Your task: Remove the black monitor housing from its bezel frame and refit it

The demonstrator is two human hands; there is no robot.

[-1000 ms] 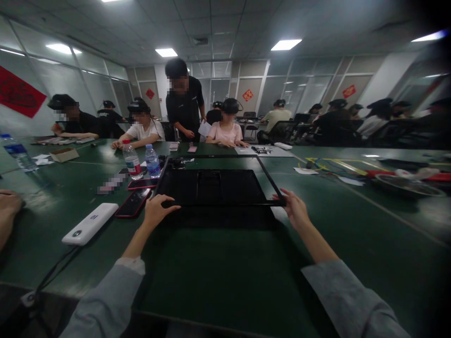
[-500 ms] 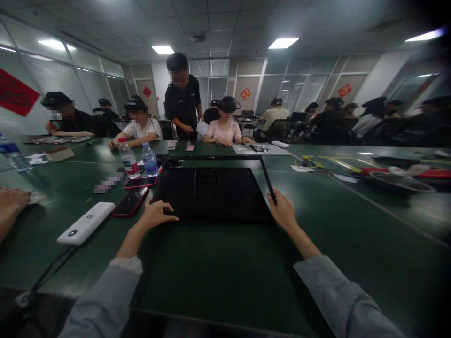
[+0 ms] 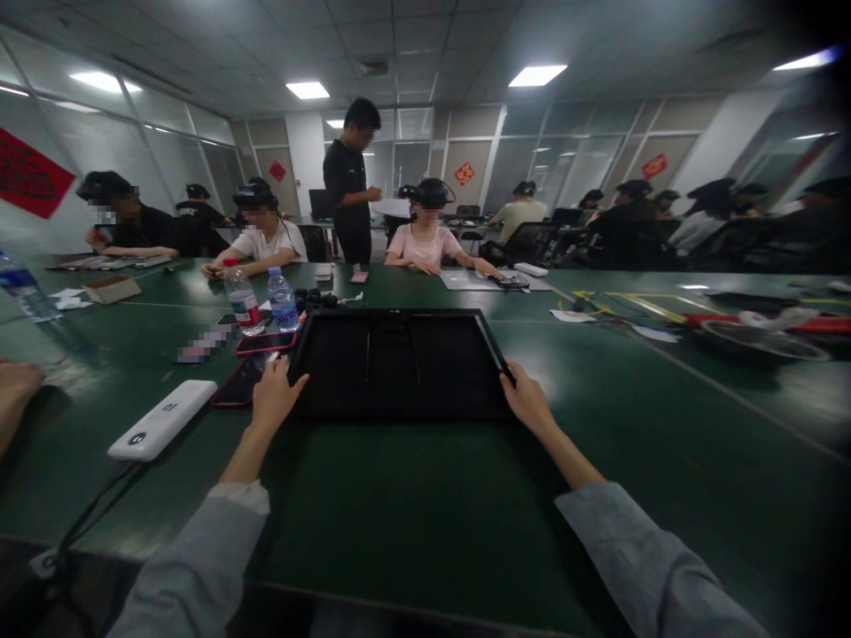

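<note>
A flat black panel (image 3: 399, 363) is lying on the green table (image 3: 425, 505), long axis left-right — its 2 side edges are pinched by the left hand (image 3: 271, 399) and right hand (image 3: 525, 399), both equally near.

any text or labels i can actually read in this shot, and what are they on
Nothing reads clearly.
White power bank: a small dark mark, too blurred to read.
Water bottles: labels too small to read.
Red wall decorations: characters too blurred to read.
Black panel between the left hand and right hand: no text visible.
</note>
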